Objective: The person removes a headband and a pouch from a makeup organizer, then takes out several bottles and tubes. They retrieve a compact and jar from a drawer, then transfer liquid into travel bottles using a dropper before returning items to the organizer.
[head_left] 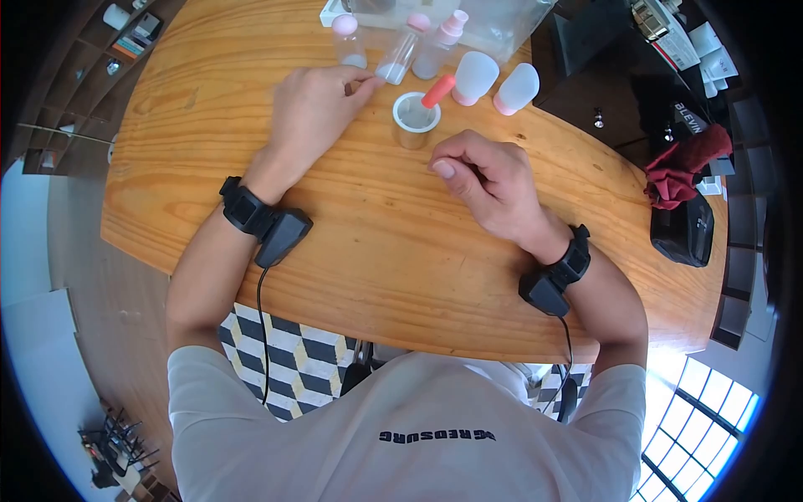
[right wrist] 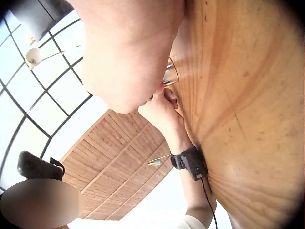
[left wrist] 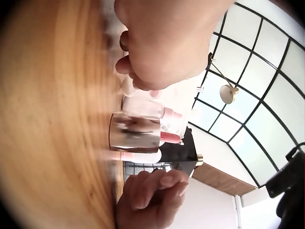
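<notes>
My left hand (head_left: pixel 316 113) rests on the wooden table (head_left: pixel 351 276), its fingertips beside the base of a clear pink-capped bottle (head_left: pixel 400 57); whether they touch it I cannot tell. My right hand (head_left: pixel 495 186) hangs loosely curled, thumb close to the index finger, holding nothing. Between the hands stands a see-through cup (head_left: pixel 412 138) with a pale rim, a red-handled item (head_left: pixel 438 90) leaning in it. The left wrist view shows the cup (left wrist: pixel 136 133) side-on, between both hands. Only a sliver of the cup (right wrist: pixel 169 76) shows past my right hand (right wrist: pixel 128 52).
Around the cup's far side stand a round-capped bottle (head_left: pixel 348 43), a pink-topped spray bottle (head_left: pixel 438 50) and two frosted bottles (head_left: pixel 475 77) with caps down. Behind them lies a clear plastic bag (head_left: pixel 493 29). At the right are a dark red cloth (head_left: pixel 682 171) and a black case (head_left: pixel 684 230).
</notes>
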The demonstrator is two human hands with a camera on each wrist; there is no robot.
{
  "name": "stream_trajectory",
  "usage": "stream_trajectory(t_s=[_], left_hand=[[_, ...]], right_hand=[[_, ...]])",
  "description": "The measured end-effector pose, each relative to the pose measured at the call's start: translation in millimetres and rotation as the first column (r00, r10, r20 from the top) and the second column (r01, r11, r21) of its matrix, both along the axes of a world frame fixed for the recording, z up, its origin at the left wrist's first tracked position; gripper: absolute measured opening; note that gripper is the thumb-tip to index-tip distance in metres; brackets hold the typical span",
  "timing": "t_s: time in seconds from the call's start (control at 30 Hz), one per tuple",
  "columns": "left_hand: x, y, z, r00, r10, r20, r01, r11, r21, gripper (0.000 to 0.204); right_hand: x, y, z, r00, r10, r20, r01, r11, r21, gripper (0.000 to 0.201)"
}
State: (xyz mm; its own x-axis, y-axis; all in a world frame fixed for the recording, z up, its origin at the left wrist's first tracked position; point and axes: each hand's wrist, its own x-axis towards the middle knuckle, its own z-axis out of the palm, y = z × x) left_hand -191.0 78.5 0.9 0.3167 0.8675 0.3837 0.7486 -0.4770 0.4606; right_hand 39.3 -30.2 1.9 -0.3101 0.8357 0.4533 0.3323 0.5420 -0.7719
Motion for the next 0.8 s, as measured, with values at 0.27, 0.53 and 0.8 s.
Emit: stream_trajectory(t_s=[0.27, 0.53, 0.8], left_hand=[[4.5, -3.0, 7.6, 0.999, -0.044, 0.027, 0.044, 0.999, 0.019, 0.027], [7.2, -7.3, 12.3, 0.985, -0.171, 0.018, 0.168, 0.978, 0.123, 0.031], [4.2, -10.6, 13.5, 0.967, -0.205, -0.15, 0.222, 0.97, 0.105, 0.036]], right_hand=[[0.0, 0.7, -0.4, 1.0, 0.006, 0.003, -0.006, 1.0, 0.01, 0.013], [-0.2, 0.5, 0.8, 1.0, 0.007, 0.026, -0.007, 1.0, 0.008, 0.015], [0.8, 1.2, 0.1, 0.999, 0.011, 0.033, -0.011, 1.0, 0.013, 0.015]])
